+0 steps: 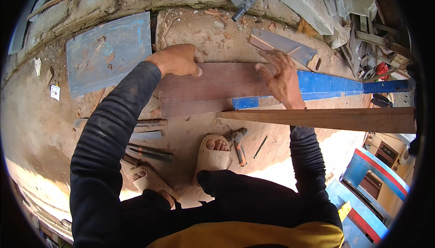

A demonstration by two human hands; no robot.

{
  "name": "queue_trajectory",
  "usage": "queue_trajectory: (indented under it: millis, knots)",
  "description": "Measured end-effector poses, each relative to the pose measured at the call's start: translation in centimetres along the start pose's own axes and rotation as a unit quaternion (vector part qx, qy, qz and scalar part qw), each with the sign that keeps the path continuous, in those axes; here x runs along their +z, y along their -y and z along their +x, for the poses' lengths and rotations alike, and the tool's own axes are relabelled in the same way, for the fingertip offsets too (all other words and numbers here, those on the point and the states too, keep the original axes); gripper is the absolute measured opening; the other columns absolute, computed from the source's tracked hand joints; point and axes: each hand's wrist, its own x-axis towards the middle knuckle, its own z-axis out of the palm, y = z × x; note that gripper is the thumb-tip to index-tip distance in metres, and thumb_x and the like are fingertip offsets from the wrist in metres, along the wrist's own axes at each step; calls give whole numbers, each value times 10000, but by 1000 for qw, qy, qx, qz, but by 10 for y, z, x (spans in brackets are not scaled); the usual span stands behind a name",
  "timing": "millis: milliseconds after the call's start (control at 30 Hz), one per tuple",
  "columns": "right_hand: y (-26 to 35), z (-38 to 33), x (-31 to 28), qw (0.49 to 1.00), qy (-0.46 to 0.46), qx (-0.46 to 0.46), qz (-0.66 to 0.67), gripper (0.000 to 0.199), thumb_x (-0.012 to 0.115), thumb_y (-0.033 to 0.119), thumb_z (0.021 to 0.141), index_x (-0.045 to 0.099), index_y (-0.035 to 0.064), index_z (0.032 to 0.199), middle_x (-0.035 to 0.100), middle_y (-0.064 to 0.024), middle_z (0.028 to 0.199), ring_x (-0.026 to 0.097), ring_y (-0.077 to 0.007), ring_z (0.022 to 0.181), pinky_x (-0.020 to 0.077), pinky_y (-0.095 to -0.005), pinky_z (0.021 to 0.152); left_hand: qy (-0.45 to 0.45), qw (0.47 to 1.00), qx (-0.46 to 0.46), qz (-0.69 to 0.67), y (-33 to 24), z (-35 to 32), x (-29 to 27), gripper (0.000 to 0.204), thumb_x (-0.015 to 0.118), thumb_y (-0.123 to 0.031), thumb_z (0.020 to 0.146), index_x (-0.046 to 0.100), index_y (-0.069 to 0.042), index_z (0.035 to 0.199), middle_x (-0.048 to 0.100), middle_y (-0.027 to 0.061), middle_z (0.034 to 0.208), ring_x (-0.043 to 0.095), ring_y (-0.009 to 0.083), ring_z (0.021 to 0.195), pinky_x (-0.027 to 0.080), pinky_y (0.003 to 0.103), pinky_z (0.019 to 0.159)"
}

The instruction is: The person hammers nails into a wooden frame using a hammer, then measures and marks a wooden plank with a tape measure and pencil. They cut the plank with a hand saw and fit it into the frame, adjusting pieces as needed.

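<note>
A flat reddish-brown board (213,82) lies across in front of me, its right end meeting a long blue-painted piece (324,82). At the board's far left edge my left hand (179,60) is closed, thumb on top and fingers curled out of sight over the edge. My right hand (283,78) is open, fingers spread over the board's right end and the blue piece; whether it presses on them I cannot tell. Under the right wrist, on the near side, a long wooden plank (326,119) runs off to the right.
Beyond the board lies a handsaw (285,48); a grey sheet (111,53) is at the left. Near my sandalled feet are a hammer (239,146), a dark pencil-like stick (261,146) and several tools (149,152). Scrap wood and rubble (380,35) pile up at the far right.
</note>
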Motion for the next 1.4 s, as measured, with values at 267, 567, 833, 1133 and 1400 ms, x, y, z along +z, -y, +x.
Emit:
queue_trajectory:
  millis: [267, 567, 833, 1133, 1400]
  knots:
    - [12, 13, 49, 989, 114, 38, 85, 383, 797, 319, 959, 732, 52, 1226, 744, -204, 1172, 716, -368, 1102, 542, -459, 979, -83, 989, 35, 114, -6, -14, 15, 587, 753, -359, 948, 655, -74, 1452, 701, 210, 1384, 666, 373, 1285, 514, 448, 1094]
    - [-20, 17, 68, 987, 126, -4, 100, 521, 781, 440, 945, 690, 79, 1308, 721, -248, 1205, 692, -410, 1159, 523, -488, 1009, -188, 982, 9, -14, -54, 23, 74, 487, 673, -407, 996, 731, -43, 1314, 741, 238, 1270, 695, 390, 1222, 522, 463, 1058]
    - [-81, 21, 132, 995, 62, -72, 40, 555, 738, 457, 948, 677, 135, 1396, 679, -170, 1385, 645, -390, 1267, 483, -477, 1099, -196, 978, -52, -51, -55, 49, 68, 442, 732, -462, 880, 827, -96, 1109, 799, 179, 1045, 761, 344, 1035, 566, 438, 957]
    - [-40, -1, 64, 985, 23, 3, 169, 515, 732, 365, 945, 680, 99, 1383, 663, -240, 1403, 612, -425, 1300, 483, -485, 1101, -197, 977, -16, -83, -56, 57, 65, 392, 777, -400, 827, 824, -60, 1017, 811, 153, 940, 779, 318, 945, 578, 420, 907]
    - [-118, -48, 12, 920, -179, 245, 248, 454, 726, 282, 1007, 695, 4, 1366, 772, -226, 1232, 760, -327, 1118, 580, -390, 949, -259, 961, 63, -76, -17, 78, 86, 323, 750, -300, 897, 791, -9, 1030, 779, 240, 987, 758, 369, 972, 572, 436, 907]
